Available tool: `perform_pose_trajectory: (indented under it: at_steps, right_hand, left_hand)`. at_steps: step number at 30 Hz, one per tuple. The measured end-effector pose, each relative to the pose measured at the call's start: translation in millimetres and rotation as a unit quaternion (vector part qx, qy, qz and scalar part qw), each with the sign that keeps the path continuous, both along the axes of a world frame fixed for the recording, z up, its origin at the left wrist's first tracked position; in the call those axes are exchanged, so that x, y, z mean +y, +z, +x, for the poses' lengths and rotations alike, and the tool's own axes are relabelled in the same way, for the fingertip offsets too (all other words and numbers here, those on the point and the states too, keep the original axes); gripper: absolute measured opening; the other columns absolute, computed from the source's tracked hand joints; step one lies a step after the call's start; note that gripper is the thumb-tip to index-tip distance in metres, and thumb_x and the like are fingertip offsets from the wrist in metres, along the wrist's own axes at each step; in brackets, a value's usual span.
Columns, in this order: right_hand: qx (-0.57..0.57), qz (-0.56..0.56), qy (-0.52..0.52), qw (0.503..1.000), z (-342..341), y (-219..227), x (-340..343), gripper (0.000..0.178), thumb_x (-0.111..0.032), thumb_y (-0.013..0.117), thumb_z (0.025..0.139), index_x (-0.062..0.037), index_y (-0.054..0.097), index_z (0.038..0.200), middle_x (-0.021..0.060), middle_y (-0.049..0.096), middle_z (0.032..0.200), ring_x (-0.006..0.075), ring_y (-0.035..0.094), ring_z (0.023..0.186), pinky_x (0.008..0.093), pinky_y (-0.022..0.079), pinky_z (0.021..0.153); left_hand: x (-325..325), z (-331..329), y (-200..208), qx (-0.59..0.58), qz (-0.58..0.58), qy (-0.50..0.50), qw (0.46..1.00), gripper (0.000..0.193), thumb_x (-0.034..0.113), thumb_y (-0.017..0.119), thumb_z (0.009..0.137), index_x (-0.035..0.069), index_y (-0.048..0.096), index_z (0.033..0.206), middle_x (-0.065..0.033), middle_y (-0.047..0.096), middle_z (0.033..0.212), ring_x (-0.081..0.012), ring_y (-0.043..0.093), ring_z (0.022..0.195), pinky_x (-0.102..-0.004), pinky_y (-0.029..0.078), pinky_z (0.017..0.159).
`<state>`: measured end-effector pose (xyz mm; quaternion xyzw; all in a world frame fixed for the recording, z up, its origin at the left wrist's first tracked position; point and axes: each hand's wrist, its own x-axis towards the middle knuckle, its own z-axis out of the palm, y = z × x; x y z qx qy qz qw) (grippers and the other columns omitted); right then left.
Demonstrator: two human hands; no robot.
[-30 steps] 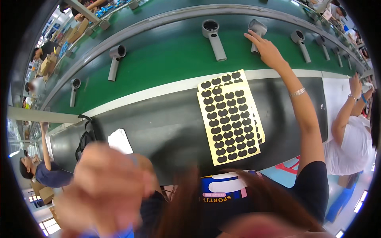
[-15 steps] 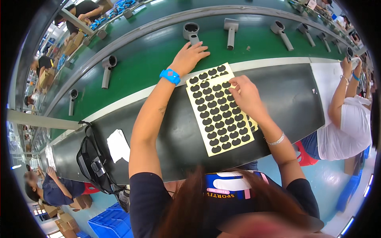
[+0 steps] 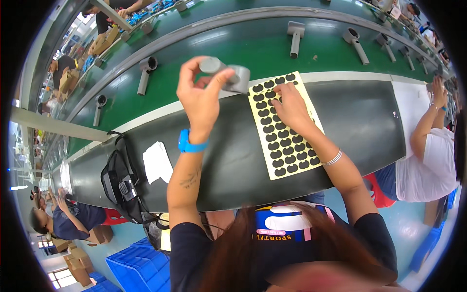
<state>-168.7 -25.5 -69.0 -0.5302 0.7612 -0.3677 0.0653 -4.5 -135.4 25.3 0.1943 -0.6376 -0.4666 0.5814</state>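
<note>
The 2 arms (image 3: 187, 182) reach forward: the left hand (image 3: 202, 104), raised above its forearm (image 3: 185, 170), curls its fingers (image 3: 188, 70) and thumb (image 3: 219, 82) into a grip, while the right hand (image 3: 294, 109), its forearm (image 3: 325, 142) slanting inward, bends its fingers (image 3: 286, 90), thumb (image 3: 277, 105) apart.

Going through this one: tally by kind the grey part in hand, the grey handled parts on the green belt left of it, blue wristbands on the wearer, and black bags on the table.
Held part: 1
Belt parts: 2
Blue wristband: 1
Black bag: 1
Total: 5
</note>
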Motion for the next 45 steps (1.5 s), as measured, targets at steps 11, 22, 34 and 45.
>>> perform_pose_trajectory:
  at_steps: [11, 22, 34, 45]
  right_hand:
    - [-0.057, -0.018, -0.057, 0.997, 3.2, 0.5, -4.0, 0.025, -0.005, 0.066, 0.078, -0.0011, 0.056, 0.100, 0.0136, 0.055, 0.097, 0.0287, 0.059, 0.085, 0.0365, 0.048, 0.076]
    - [-0.031, -0.023, -0.068, 0.997, 9.9, 2.5, -1.5, 0.019, -0.004, 0.065, 0.077, -0.0029, 0.054, 0.093, 0.0117, 0.059, 0.086, 0.0315, 0.059, 0.083, 0.0412, 0.046, 0.070]
    - [-0.068, -0.049, -0.083, 0.993, 7.7, -4.1, -4.1, 0.014, -0.007, 0.062, 0.082, -0.0019, 0.056, 0.093, 0.0124, 0.056, 0.093, 0.0304, 0.056, 0.086, 0.0404, 0.046, 0.073]
    - [-0.032, -0.074, -0.075, 0.994, 14.1, -13.3, -8.0, 0.009, -0.003, 0.060, 0.080, -0.0041, 0.056, 0.089, 0.0123, 0.054, 0.088, 0.0298, 0.055, 0.084, 0.0396, 0.045, 0.073]
  left_hand:
    - [25.9, -0.2, -38.5, -0.035, 0.044, -0.053, 0.997, 0.039, 0.002, 0.079, 0.070, -0.002, 0.055, 0.101, -0.0076, 0.058, 0.094, -0.0131, 0.061, 0.079, -0.0244, 0.054, 0.064]
    - [32.1, 2.8, -44.5, -0.084, 0.026, -0.045, 0.995, 0.039, -0.005, 0.073, 0.074, 0.000, 0.052, 0.107, -0.0074, 0.054, 0.105, -0.0143, 0.054, 0.095, -0.0278, 0.051, 0.081]
    - [31.8, -1.2, -48.2, -0.068, 0.025, -0.037, 0.997, 0.036, -0.002, 0.073, 0.077, 0.001, 0.052, 0.106, -0.0078, 0.053, 0.107, -0.0142, 0.054, 0.094, -0.0262, 0.049, 0.082]
    - [33.2, 7.7, -45.8, -0.071, 0.026, -0.044, 0.996, 0.036, -0.001, 0.072, 0.078, 0.001, 0.051, 0.107, -0.0086, 0.052, 0.108, -0.0136, 0.054, 0.093, -0.0253, 0.049, 0.082]
